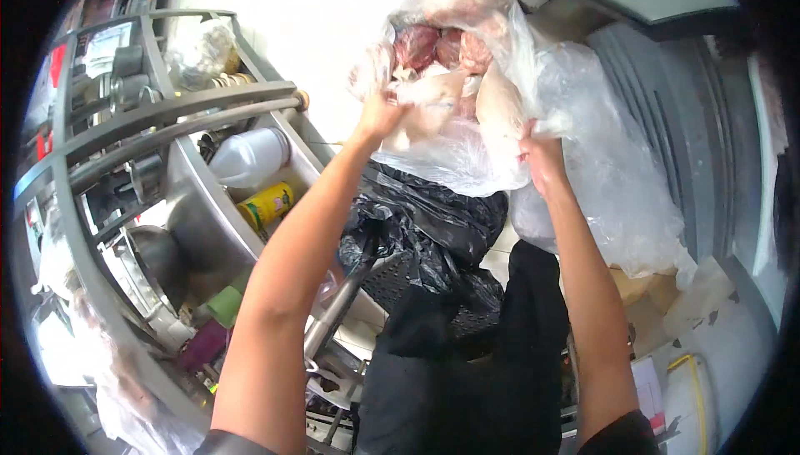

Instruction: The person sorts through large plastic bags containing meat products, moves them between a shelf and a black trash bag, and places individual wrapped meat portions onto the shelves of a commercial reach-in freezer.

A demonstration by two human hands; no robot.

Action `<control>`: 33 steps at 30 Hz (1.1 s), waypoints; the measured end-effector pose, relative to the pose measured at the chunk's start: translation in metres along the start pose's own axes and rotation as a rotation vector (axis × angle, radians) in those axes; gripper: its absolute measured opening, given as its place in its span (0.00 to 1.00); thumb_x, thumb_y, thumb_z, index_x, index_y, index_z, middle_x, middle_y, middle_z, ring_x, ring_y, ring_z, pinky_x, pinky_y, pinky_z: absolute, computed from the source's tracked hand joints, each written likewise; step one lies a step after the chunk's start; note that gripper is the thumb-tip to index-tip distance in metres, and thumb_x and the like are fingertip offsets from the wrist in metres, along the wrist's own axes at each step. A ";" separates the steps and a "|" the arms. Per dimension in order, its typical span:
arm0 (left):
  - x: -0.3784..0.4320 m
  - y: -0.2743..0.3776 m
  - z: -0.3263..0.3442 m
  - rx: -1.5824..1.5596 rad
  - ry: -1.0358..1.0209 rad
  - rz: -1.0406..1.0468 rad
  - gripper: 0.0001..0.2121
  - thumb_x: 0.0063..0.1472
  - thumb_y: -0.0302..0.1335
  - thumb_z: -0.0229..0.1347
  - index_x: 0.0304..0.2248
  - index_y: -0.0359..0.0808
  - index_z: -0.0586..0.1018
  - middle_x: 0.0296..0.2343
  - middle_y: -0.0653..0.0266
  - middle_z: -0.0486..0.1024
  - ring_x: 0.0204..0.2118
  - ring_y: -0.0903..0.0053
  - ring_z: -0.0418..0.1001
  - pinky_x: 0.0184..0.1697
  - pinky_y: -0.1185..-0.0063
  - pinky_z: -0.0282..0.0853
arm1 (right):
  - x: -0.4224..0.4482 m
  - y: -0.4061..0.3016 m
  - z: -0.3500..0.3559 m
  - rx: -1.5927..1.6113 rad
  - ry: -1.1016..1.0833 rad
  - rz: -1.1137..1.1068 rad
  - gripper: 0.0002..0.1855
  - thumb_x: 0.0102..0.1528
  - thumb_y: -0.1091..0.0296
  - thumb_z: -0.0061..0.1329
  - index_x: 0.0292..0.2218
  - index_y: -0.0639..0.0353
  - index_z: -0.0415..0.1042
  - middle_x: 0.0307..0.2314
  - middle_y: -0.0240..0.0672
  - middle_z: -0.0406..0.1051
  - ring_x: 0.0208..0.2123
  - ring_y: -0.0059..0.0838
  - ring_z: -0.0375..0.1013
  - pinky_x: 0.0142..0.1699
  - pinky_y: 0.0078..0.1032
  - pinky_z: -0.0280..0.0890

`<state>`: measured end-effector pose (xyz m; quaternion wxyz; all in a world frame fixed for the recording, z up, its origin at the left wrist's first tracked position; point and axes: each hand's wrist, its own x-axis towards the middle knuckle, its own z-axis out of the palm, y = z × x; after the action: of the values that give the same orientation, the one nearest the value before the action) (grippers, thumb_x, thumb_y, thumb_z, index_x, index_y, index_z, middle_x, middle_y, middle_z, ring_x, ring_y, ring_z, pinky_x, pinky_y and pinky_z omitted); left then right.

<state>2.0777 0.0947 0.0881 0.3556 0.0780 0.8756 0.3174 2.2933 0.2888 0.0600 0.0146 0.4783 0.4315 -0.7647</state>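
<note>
A large clear plastic bag point(459, 170) lies spread before me with its mouth apart. My left hand point(381, 116) grips its left side, close to a pale plastic-wrapped packet point(437, 94). On the other side my right hand point(542, 156) is closed on bunched plastic, beside a second, longer pale packet point(500, 102). Whether that plastic belongs to the bag or to the packet's end is hard to see. Dark red wrapped meat point(417, 47) and a lighter pink wrapped lump point(476, 52) sit deeper in the bag. My fingertips are partly hidden by plastic.
A black plastic bag point(425, 217) lies below the clear one. To the right is another big clear bag point(600, 174), against grey ridged panels point(656, 124). Metal shelving point(181, 102) on the left holds a whitish plastic container point(250, 155) and a yellow can point(267, 205).
</note>
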 end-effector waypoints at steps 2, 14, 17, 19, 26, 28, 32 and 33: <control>-0.045 0.017 -0.020 0.094 -0.068 -0.015 0.14 0.50 0.30 0.57 0.31 0.26 0.74 0.24 0.63 0.72 0.28 0.81 0.67 0.31 0.81 0.64 | -0.061 -0.045 0.002 0.176 -0.041 -0.013 0.17 0.43 0.80 0.45 0.38 0.65 0.64 0.26 0.32 0.66 0.20 0.20 0.64 0.24 0.20 0.58; -0.311 0.196 -0.128 -0.785 -0.029 -0.036 0.06 0.56 0.22 0.44 0.34 0.33 0.70 0.24 0.66 0.69 0.26 0.78 0.67 0.28 0.80 0.63 | -0.520 -0.295 -0.131 0.798 0.167 -0.633 0.32 0.50 0.51 0.45 0.51 0.62 0.57 0.45 0.40 0.63 0.46 0.39 0.63 0.51 0.39 0.61; -0.355 0.228 -0.134 -0.837 -0.087 0.073 0.09 0.55 0.24 0.38 0.23 0.34 0.70 0.19 0.69 0.66 0.21 0.81 0.62 0.24 0.80 0.58 | -0.584 -0.346 -0.095 1.055 -0.099 -0.654 0.32 0.47 0.57 0.47 0.50 0.62 0.58 0.45 0.40 0.63 0.46 0.41 0.64 0.49 0.41 0.62; -0.341 0.193 -0.147 -0.952 -0.121 0.118 0.08 0.55 0.22 0.39 0.21 0.36 0.67 0.16 0.70 0.64 0.19 0.81 0.61 0.23 0.81 0.57 | -0.653 -0.383 -0.074 1.064 -0.093 -0.719 0.33 0.46 0.56 0.47 0.51 0.61 0.57 0.45 0.40 0.63 0.46 0.40 0.64 0.48 0.41 0.62; -0.435 0.283 -0.186 -0.813 -0.064 0.195 0.06 0.50 0.17 0.45 0.19 0.36 0.66 0.15 0.71 0.62 0.17 0.81 0.60 0.21 0.80 0.56 | -0.762 -0.590 -0.125 0.901 0.034 -1.247 0.26 0.44 0.53 0.47 0.45 0.51 0.64 0.42 0.33 0.65 0.45 0.35 0.64 0.49 0.39 0.61; -0.430 0.274 -0.195 -0.852 -0.088 0.208 0.06 0.49 0.17 0.45 0.19 0.36 0.66 0.15 0.72 0.61 0.17 0.81 0.59 0.21 0.80 0.55 | -0.769 -0.679 -0.166 0.880 0.007 -1.348 0.24 0.44 0.57 0.49 0.43 0.53 0.65 0.41 0.36 0.65 0.43 0.36 0.65 0.47 0.39 0.63; -0.473 0.286 -0.207 -0.784 0.168 0.189 0.05 0.49 0.17 0.46 0.19 0.36 0.68 0.14 0.71 0.63 0.17 0.80 0.61 0.22 0.81 0.57 | -0.725 -0.860 -0.254 0.752 -0.111 -1.505 0.22 0.46 0.60 0.47 0.43 0.57 0.65 0.36 0.37 0.67 0.40 0.37 0.67 0.48 0.36 0.62; -0.481 0.291 -0.208 -0.739 0.207 0.197 0.05 0.49 0.18 0.46 0.19 0.36 0.68 0.14 0.70 0.63 0.17 0.80 0.61 0.22 0.81 0.57 | -0.715 -0.914 -0.294 0.723 -0.142 -1.375 0.21 0.46 0.59 0.47 0.42 0.57 0.66 0.36 0.37 0.67 0.39 0.36 0.67 0.48 0.35 0.62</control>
<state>2.2659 0.0454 0.6554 0.2375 -0.0041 0.7220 0.6499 2.4947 0.7812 1.1327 -0.5922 0.0284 0.3531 -0.7238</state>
